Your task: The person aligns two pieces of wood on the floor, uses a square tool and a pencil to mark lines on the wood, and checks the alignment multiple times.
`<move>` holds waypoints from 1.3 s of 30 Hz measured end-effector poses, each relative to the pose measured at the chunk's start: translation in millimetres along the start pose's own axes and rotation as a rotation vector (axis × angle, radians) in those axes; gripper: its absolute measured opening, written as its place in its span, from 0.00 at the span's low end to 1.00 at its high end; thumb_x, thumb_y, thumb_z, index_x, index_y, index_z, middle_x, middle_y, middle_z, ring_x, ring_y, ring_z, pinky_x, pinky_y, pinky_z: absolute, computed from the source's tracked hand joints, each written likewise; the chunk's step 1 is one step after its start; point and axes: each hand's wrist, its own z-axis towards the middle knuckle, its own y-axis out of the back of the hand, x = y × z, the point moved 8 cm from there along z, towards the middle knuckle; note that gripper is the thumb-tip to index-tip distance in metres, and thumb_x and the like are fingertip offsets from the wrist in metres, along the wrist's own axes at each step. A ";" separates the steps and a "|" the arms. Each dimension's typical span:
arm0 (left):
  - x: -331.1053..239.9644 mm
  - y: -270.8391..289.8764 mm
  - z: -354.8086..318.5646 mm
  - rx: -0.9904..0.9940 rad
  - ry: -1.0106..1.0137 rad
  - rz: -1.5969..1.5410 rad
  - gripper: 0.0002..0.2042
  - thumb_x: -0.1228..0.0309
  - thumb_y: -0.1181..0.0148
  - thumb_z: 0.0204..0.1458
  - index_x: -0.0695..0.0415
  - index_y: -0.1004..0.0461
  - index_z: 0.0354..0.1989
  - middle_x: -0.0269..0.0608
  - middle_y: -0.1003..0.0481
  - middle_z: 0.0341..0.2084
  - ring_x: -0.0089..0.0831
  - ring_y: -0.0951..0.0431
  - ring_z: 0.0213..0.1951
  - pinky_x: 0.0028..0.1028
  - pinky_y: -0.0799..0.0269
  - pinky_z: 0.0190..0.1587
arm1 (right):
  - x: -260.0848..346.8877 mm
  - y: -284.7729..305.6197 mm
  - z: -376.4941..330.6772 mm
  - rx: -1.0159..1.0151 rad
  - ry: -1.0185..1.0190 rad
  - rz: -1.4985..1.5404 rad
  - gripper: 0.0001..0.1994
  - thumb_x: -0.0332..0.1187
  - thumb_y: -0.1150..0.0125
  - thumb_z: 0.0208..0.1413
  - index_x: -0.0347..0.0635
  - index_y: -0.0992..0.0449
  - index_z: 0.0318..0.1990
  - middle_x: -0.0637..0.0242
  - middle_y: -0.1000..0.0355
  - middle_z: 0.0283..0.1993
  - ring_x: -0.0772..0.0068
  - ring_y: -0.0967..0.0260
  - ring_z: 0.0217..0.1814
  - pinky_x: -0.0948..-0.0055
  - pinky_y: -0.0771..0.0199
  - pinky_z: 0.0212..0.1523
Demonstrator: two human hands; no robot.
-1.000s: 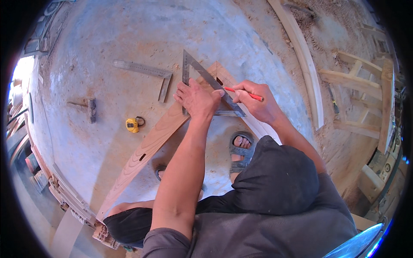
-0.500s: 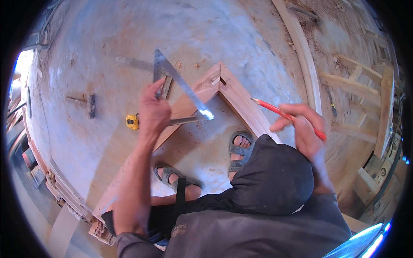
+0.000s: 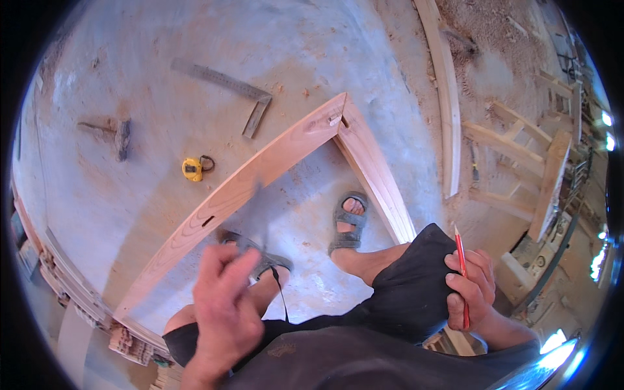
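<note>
My left hand [image 3: 227, 305], smeared by motion, is above my left knee, its fingers bent. From it a grey blurred streak rises, the metal triangle square [image 3: 259, 211] seen nearly edge-on. A red pencil [image 3: 462, 260] is gripped in my right hand [image 3: 473, 289] beside my right knee, point up. On the floor ahead, a long wooden board [image 3: 260, 172] with a slot cut in it meets a shorter wooden board [image 3: 377, 175] at a corner, forming an upturned V around my sandalled feet. The shorter board's near end is hidden behind my knee.
Left of the corner lie an L-shaped metal square [image 3: 224, 81], a yellow tape measure [image 3: 192, 169] and a hammer [image 3: 122, 140]. To the right are a long timber [image 3: 445, 97], wooden frames [image 3: 520, 146] and sawdust. Stacked wood [image 3: 75, 279] lines the left edge.
My left hand has drawn back toward my body with the triangle square, away from the boards. My right hand has moved back and turned the pencil upright. The view has shifted a little.
</note>
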 end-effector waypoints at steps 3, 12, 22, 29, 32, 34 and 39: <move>-20.0 -9.3 -29.4 0.031 -0.058 -0.120 0.22 0.90 0.45 0.42 0.62 0.21 0.48 0.51 0.26 0.40 0.48 0.22 0.37 0.38 0.24 0.37 | 11.6 4.4 -6.7 0.087 0.001 0.004 0.10 0.33 0.39 0.57 0.38 0.23 0.42 0.49 0.22 0.51 0.44 0.25 0.52 0.47 0.29 0.50; -34.2 -7.9 -94.9 -0.245 0.068 -0.391 0.18 0.88 0.47 0.52 0.62 0.22 0.50 0.48 0.25 0.37 0.43 0.23 0.33 0.35 0.27 0.35 | 76.0 -1.2 -5.1 0.307 0.105 0.002 0.04 0.26 0.36 0.49 0.43 0.25 0.33 0.59 0.27 0.36 0.51 0.29 0.41 0.52 0.31 0.43; -86.1 78.1 -350.7 -0.997 0.482 -0.741 0.17 0.81 0.47 0.60 0.61 0.22 0.56 0.45 0.23 0.34 0.34 0.21 0.34 0.29 0.27 0.38 | 136.5 -54.5 -111.5 0.529 0.248 -0.222 0.04 0.33 0.41 0.55 0.44 0.25 0.33 0.49 0.28 0.27 0.39 0.30 0.30 0.44 0.31 0.33; -34.1 123.9 -599.5 -1.525 0.611 -0.811 0.20 0.77 0.49 0.64 0.62 0.27 0.65 0.38 0.20 0.32 0.17 0.28 0.25 0.23 0.28 0.30 | 208.3 -69.3 -136.9 0.884 0.286 -0.273 0.07 0.34 0.43 0.55 0.40 0.24 0.34 0.48 0.23 0.32 0.37 0.24 0.39 0.41 0.26 0.41; 10.6 116.4 -677.1 -1.677 0.673 -0.858 0.23 0.77 0.49 0.65 0.66 0.32 0.68 0.38 0.21 0.31 0.16 0.29 0.23 0.22 0.29 0.29 | 230.6 -88.8 -127.4 0.846 0.255 -0.225 0.10 0.36 0.42 0.55 0.37 0.23 0.35 0.47 0.21 0.35 0.38 0.23 0.41 0.44 0.23 0.45; 18.5 151.9 -734.3 -1.712 0.689 -0.959 0.24 0.77 0.49 0.64 0.67 0.34 0.69 0.38 0.20 0.31 0.16 0.29 0.23 0.21 0.29 0.28 | 259.0 -107.0 -125.1 0.797 0.207 -0.290 0.13 0.37 0.42 0.56 0.34 0.21 0.36 0.47 0.20 0.32 0.45 0.20 0.36 0.50 0.21 0.44; 72.9 191.6 -874.0 -1.779 0.629 -1.110 0.25 0.78 0.48 0.64 0.69 0.38 0.71 0.42 0.20 0.31 0.19 0.26 0.22 0.22 0.29 0.25 | 370.2 -184.4 -103.0 0.911 0.182 -0.323 0.14 0.36 0.45 0.57 0.32 0.21 0.31 0.55 0.23 0.24 0.64 0.22 0.27 0.61 0.22 0.34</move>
